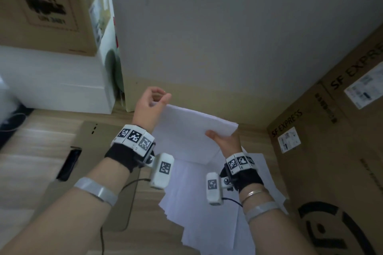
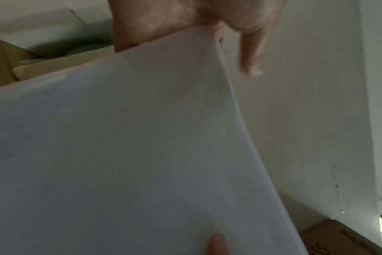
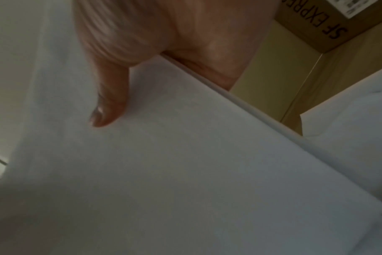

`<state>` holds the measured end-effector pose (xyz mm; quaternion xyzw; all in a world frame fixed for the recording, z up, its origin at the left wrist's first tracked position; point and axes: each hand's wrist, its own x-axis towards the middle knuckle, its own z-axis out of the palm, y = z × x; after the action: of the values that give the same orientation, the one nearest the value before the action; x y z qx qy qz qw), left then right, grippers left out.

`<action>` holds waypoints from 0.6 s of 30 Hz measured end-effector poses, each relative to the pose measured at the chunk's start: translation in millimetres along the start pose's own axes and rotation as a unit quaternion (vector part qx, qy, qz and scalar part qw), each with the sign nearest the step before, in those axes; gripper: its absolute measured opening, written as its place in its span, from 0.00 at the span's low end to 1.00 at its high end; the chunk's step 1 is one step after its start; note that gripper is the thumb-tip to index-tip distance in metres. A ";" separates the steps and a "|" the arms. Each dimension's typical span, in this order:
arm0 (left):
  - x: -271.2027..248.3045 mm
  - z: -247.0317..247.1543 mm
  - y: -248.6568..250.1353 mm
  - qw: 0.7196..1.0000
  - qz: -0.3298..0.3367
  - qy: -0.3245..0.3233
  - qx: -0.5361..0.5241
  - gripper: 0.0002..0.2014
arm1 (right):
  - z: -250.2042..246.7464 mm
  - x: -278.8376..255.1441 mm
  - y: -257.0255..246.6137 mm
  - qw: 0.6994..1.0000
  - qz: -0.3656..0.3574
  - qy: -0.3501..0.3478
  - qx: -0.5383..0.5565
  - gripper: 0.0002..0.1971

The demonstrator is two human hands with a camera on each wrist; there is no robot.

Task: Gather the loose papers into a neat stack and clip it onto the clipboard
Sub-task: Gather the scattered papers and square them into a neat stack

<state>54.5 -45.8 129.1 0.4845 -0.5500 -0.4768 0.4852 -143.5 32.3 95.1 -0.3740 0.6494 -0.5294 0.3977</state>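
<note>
Partial paper stack (image 1: 186, 130) raised, left hand (image 1: 150, 105) and right hand (image 1: 224, 141) gripping opposite edges; loose sheets (image 1: 199, 203) at 6 o'clock ungathered; clipboard (image 1: 99, 151) at 9 o'clock unclipped.

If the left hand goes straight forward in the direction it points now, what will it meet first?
Probably the grey wall. The left hand, pinching the paper stack at its far corner, points away from the person toward it, with nothing visible between. Depth is unclear.

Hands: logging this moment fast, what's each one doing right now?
Left hand: pinches the paper stack at its top corner.
Right hand: grips the stack's right edge.
</note>
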 end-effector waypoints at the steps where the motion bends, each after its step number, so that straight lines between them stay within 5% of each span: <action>1: 2.6 4.3 0.5 1.000 0.001 0.016 0.016 0.07 | 2.5 -1.6 0.8 1.000 0.016 0.012 0.000 0.19; 4: 2.9 8.3 2.2 0.999 0.006 0.022 -0.026 0.16 | 4.8 -1.9 5.2 0.999 0.025 0.044 -0.001 0.15; 6: -4.2 2.6 5.0 0.998 0.016 -0.027 -0.061 0.19 | 1.7 1.2 7.3 0.997 0.019 0.071 0.021 0.13; 8: -11.0 -2.0 -3.3 0.997 0.014 -0.077 -0.024 0.33 | -0.4 1.6 14.8 0.997 0.035 0.067 0.015 0.11; 10: -16.1 -3.7 -23.2 0.994 -0.054 -0.095 0.006 0.39 | 2.8 -1.8 27.3 0.996 0.082 0.044 -0.018 0.11; 15: -22.9 -6.5 -58.2 0.982 -0.171 -0.040 0.069 0.11 | 6.7 -1.3 43.3 0.989 0.136 0.055 -0.035 0.19; 18: -26.4 -6.5 -74.8 0.967 -0.228 -0.065 0.092 0.15 | 12.0 -0.5 57.0 0.978 0.184 0.025 -0.099 0.24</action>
<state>67.8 -25.5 53.3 0.6077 -0.4972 -0.5523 0.2802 -136.0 37.2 37.5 -0.2724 0.7659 -0.3897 0.4328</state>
